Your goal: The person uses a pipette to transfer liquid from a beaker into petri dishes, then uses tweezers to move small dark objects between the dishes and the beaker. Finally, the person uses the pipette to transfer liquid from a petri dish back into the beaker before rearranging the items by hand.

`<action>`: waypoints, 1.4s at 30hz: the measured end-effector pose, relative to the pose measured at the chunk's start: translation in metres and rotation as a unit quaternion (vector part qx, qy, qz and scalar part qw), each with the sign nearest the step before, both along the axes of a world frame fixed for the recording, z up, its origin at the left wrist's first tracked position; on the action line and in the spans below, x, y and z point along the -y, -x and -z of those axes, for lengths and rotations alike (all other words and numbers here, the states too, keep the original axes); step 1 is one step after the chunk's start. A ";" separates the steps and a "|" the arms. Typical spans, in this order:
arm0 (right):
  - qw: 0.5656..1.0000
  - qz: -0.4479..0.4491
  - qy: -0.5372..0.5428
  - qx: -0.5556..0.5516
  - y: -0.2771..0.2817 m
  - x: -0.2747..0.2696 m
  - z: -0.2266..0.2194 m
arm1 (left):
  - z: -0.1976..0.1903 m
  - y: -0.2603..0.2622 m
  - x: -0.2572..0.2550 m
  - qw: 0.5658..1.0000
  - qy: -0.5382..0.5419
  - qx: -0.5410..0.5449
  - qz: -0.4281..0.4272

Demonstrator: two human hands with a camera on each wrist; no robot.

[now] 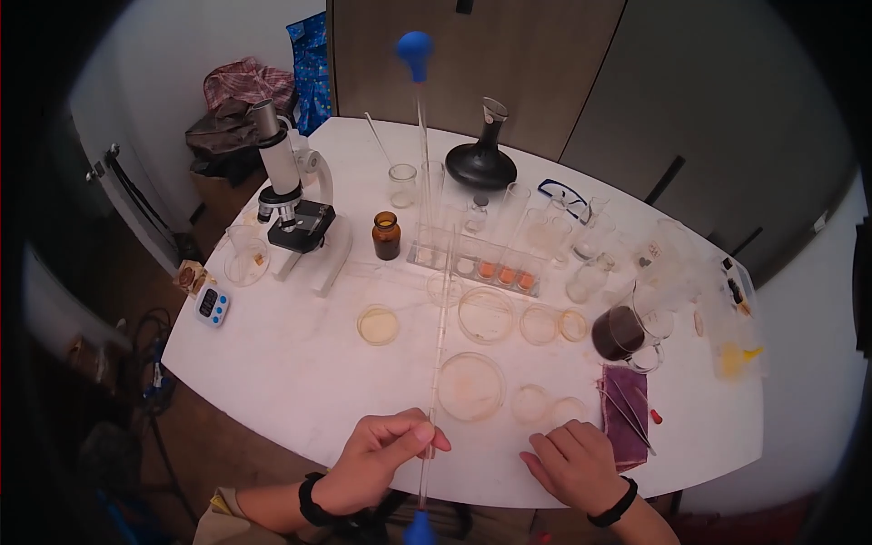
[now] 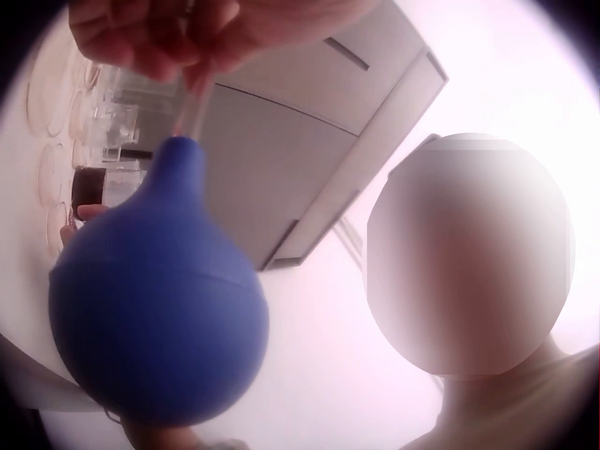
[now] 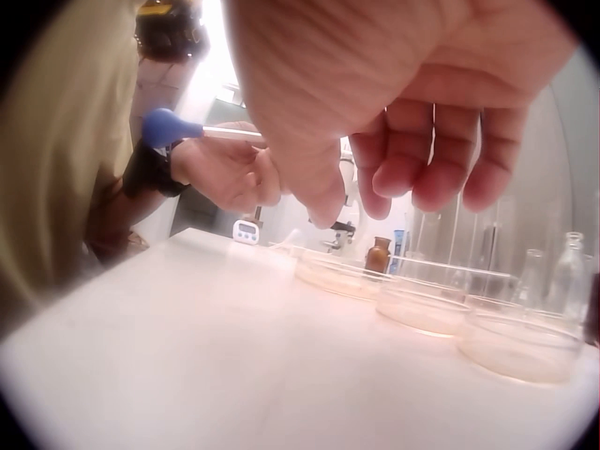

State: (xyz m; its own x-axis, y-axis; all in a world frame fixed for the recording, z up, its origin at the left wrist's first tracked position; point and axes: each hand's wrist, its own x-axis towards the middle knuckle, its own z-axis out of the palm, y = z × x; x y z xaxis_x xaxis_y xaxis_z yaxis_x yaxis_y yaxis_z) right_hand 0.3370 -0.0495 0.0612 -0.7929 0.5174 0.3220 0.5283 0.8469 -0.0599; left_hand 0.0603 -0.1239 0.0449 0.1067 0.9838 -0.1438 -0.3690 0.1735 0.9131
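My left hand [image 1: 386, 459] pinches a long, thin glass pipette [image 1: 441, 336] between thumb and fingers, low on its shaft. The pipette's blue rubber bulb [image 1: 421, 530] points toward me past the table's front edge, and its tip slants out over the table. Close up in the left wrist view, the round bulb [image 2: 159, 300] hangs beneath the left hand [image 2: 220, 33]. My right hand [image 1: 581, 463] is held low over the front of the table, fingers loosely bent with nothing in them. Several glass petri dishes [image 1: 471, 387] lie ahead of both hands; a pale yellow one [image 1: 378, 325] sits further left.
Behind the dishes stand a brown bottle [image 1: 386, 241], a rack [image 1: 427, 256] with orange-filled tubes and a second blue-bulbed pipette [image 1: 415, 54]. A microscope [image 1: 304, 227] and timer [image 1: 213, 307] are left. A dark-filled beaker [image 1: 619, 333] and tweezers on purple cloth [image 1: 625, 436] lie right.
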 end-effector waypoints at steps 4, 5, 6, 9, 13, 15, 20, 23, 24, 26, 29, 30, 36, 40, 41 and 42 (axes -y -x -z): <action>0.997 -0.057 -0.016 0.044 0.025 -0.023 0.011 | 0.005 0.015 0.011 0.998 0.018 0.024 -0.050; 0.994 -0.070 -0.018 0.083 0.032 -0.027 0.013 | 0.007 0.020 0.014 0.997 0.022 0.033 -0.071; 0.989 -0.083 -0.019 0.123 0.036 -0.030 0.015 | 0.009 0.024 0.016 0.995 0.028 0.042 -0.092; 0.986 -0.101 -0.026 0.131 0.047 -0.035 0.017 | 0.007 0.035 0.023 0.991 0.028 0.067 -0.112; 0.983 -0.103 -0.047 0.145 0.051 -0.039 0.014 | 0.011 0.045 0.027 0.990 0.026 0.073 -0.122; 0.984 -0.084 -0.051 0.147 0.052 -0.040 0.012 | 0.013 0.048 0.026 0.989 0.027 0.077 -0.119; 0.986 -0.083 -0.039 0.141 0.055 -0.043 0.014 | 0.017 0.049 0.022 0.991 0.024 0.081 -0.107; 0.984 -0.085 -0.045 0.150 0.061 -0.041 0.014 | 0.016 0.048 0.022 0.992 0.026 0.077 -0.101; 0.982 -0.089 -0.052 0.157 0.061 -0.042 0.013 | 0.015 0.047 0.022 0.991 0.028 0.073 -0.107; 0.985 -0.084 -0.050 0.140 0.054 -0.045 0.008 | 0.012 0.045 0.022 0.992 0.035 0.072 -0.102; 0.993 -0.024 -0.032 0.115 0.024 -0.044 -0.008 | 0.007 0.042 0.022 0.990 0.031 0.034 -0.132; 0.994 0.022 -0.033 0.101 0.011 -0.046 -0.015 | 0.009 0.042 0.021 0.991 0.036 0.038 -0.125; 0.992 0.085 0.057 0.067 -0.025 -0.036 -0.027 | 0.013 0.034 0.010 0.992 0.049 0.016 -0.113; 0.987 0.082 0.108 0.084 -0.018 -0.036 -0.015 | 0.015 0.029 0.006 0.995 0.028 0.047 -0.084; 0.987 0.080 0.111 0.081 -0.016 -0.038 -0.010 | 0.013 0.027 0.005 0.995 0.022 0.043 -0.083; 0.988 0.079 0.108 0.079 -0.012 -0.039 -0.009 | 0.011 0.025 0.005 0.996 0.015 0.040 -0.084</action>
